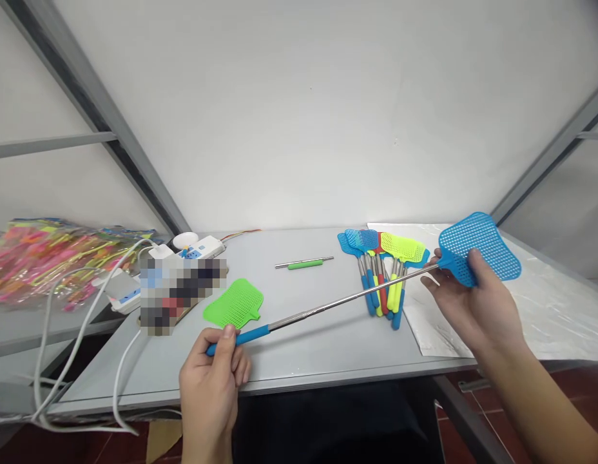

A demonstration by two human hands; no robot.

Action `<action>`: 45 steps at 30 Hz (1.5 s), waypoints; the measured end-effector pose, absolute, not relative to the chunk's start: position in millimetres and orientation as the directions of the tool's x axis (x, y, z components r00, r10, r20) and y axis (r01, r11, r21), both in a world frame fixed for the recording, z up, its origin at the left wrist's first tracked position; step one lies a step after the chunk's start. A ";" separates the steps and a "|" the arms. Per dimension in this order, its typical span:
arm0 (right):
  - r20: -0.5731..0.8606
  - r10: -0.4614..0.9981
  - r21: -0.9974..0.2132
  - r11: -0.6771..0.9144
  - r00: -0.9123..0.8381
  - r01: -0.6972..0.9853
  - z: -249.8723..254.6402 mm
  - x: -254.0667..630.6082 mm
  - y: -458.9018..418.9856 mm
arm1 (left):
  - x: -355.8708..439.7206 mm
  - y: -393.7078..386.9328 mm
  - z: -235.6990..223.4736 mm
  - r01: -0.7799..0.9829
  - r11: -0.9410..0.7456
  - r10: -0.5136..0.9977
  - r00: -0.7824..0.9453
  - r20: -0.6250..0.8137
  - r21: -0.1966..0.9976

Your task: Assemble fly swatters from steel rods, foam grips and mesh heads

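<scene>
A blue telescopic fly swatter (350, 298) stretches across the view, its metal rod drawn out long. My left hand (214, 361) is closed round its blue grip. At the other end my right hand (482, 303) holds the blue mesh head near its neck, thumb in front and fingers behind. Just beyond my left hand lies a loose green swatter head (237, 303). Farther back is a metal rod with a green grip (305, 264), lying apart from that head. A pile of collapsed swatters (383, 277) in blue, yellow and red lies left of my right hand.
Wrapped colourful goods (62, 258) fill the left side. White cables (52, 348) loop beside a power strip (202, 248) and a blurred-out item. A white sheet (453, 328) covers the table's right part. Grey metal posts (106, 116) and a pale wall (303, 116) stand behind.
</scene>
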State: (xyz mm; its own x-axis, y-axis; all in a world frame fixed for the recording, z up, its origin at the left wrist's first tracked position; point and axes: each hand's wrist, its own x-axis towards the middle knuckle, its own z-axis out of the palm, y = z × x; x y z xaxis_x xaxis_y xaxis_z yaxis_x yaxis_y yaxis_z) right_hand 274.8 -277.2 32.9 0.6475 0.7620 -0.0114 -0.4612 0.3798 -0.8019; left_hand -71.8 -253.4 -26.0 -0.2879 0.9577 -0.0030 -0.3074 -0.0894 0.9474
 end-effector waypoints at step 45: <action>0.490 0.797 -0.851 0.351 0.353 0.391 -35.7 262.6 -295.4 | 139.7 -215.5 35.4 0.780 -0.614 0.790 0.604 0.108 0.122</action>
